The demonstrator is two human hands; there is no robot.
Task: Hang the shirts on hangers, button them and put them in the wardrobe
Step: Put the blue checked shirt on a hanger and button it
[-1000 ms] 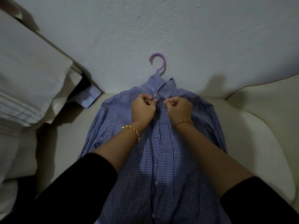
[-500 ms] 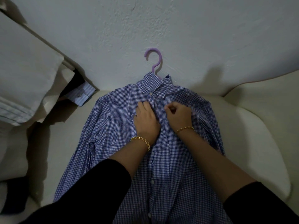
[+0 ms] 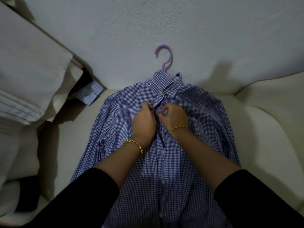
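Note:
A blue-and-white checked shirt (image 3: 205, 122) lies front-up on a cream cushion, with its collar toward the wall. The purple hook of a hanger (image 3: 165, 58) sticks out of the collar against the wall. The top collar button looks fastened. Just below it, my left hand (image 3: 144, 124) pinches the left edge of the placket. My right hand (image 3: 173, 117) pinches the right edge beside it, fingers curled. Several white buttons run down the placket below my wrists.
The cream sofa seat (image 3: 271, 145) spreads to the right, with an armrest at the far right. A folded pale cloth pile (image 3: 29, 76) lies at the left. A striped shirt cuff (image 3: 89, 93) shows beneath it. The white wall (image 3: 164, 22) is behind.
My hands moved from the collar button down to the second button level. The left hand lay flat on the shirt half a second ago and now pinches the placket.

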